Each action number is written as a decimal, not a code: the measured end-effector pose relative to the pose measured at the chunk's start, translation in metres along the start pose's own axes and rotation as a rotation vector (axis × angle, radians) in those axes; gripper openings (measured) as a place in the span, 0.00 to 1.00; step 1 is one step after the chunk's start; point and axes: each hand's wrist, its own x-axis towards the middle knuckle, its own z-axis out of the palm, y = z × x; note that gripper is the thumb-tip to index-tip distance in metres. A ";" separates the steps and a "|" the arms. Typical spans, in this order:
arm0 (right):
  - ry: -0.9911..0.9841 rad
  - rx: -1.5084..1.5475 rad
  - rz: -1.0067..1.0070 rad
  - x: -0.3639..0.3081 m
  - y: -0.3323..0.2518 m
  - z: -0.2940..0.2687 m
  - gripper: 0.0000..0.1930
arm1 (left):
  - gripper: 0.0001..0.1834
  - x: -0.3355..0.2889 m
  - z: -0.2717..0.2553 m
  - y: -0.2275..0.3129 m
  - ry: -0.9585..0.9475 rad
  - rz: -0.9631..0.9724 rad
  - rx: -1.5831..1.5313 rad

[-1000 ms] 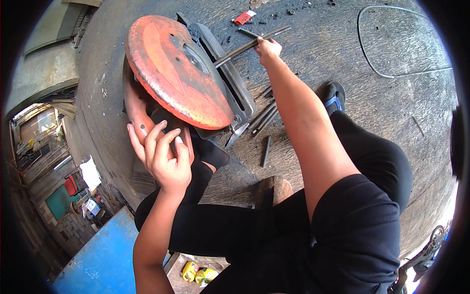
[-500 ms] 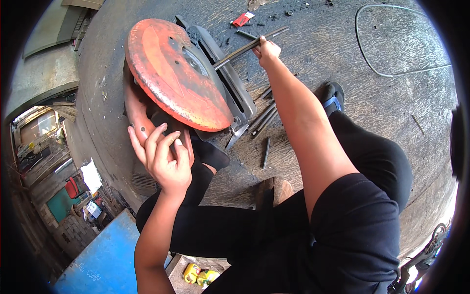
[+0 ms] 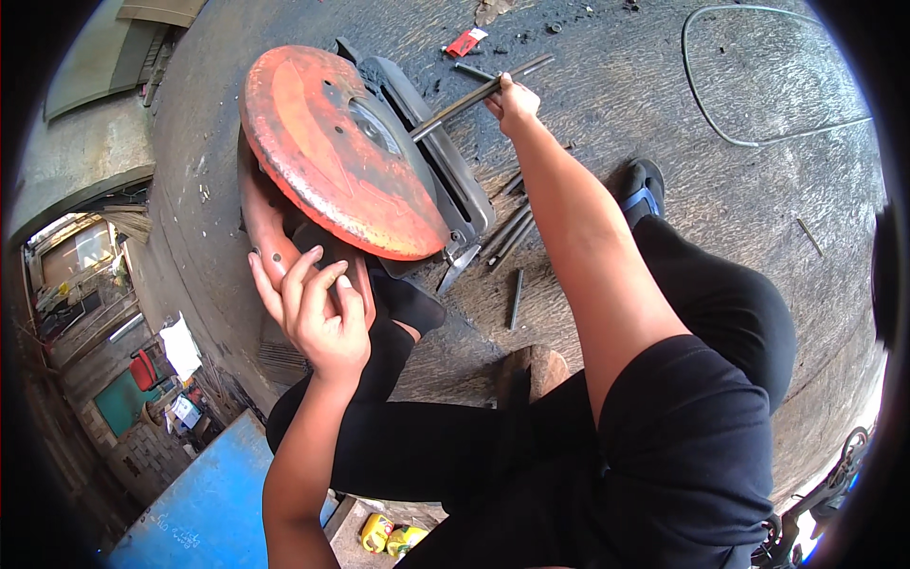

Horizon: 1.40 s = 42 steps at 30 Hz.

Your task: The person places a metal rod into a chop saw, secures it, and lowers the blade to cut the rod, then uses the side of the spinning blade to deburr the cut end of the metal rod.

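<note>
A cut-off saw with a worn orange-red disc guard stands on the floor ahead of me. My right hand is closed round a metal rod, holding it near its far end. The rod slants down to the left, and its other end meets the saw beside the guard. By the lower part of the saw's reddish arm, my left hand is raised with its fingers apart and loosely bent. Nothing shows in it, and I cannot tell whether it touches the arm.
Several dark rods lie on the floor right of the saw, with a short piece nearer me. A red packet lies beyond. A cable loop is at the far right. My sandalled foot and a wooden block are close by.
Very little differs. The whole view has shifted slightly; my right hand still grips the rod against the saw, and my left hand keeps its pose.
</note>
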 end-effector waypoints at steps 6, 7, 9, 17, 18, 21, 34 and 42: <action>0.085 0.032 -0.036 -0.018 0.001 0.006 0.23 | 0.08 0.000 -0.001 -0.003 0.003 -0.011 -0.001; 0.081 0.029 -0.035 -0.021 0.003 0.007 0.23 | 0.08 0.000 -0.001 -0.003 0.010 -0.009 0.000; 0.124 0.067 -0.065 -0.024 0.004 0.007 0.23 | 0.08 0.001 -0.001 -0.002 0.011 -0.006 -0.003; 0.319 -0.014 -0.203 -0.004 -0.016 -0.004 0.14 | 0.08 0.000 0.002 0.000 -0.003 0.004 0.000; 0.312 -0.021 -0.211 -0.004 -0.018 -0.008 0.13 | 0.09 -0.001 0.000 -0.001 0.000 0.000 0.008; 0.397 -0.074 -0.225 0.002 -0.025 -0.024 0.13 | 0.09 -0.002 -0.001 -0.001 0.005 -0.006 0.019; 0.093 -1.299 -0.828 -0.148 0.099 -0.118 0.17 | 0.07 -0.005 -0.003 -0.005 0.088 0.004 -0.057; -0.211 -1.586 -1.153 -0.226 0.142 -0.153 0.25 | 0.06 -0.007 0.002 -0.004 0.145 0.006 -0.090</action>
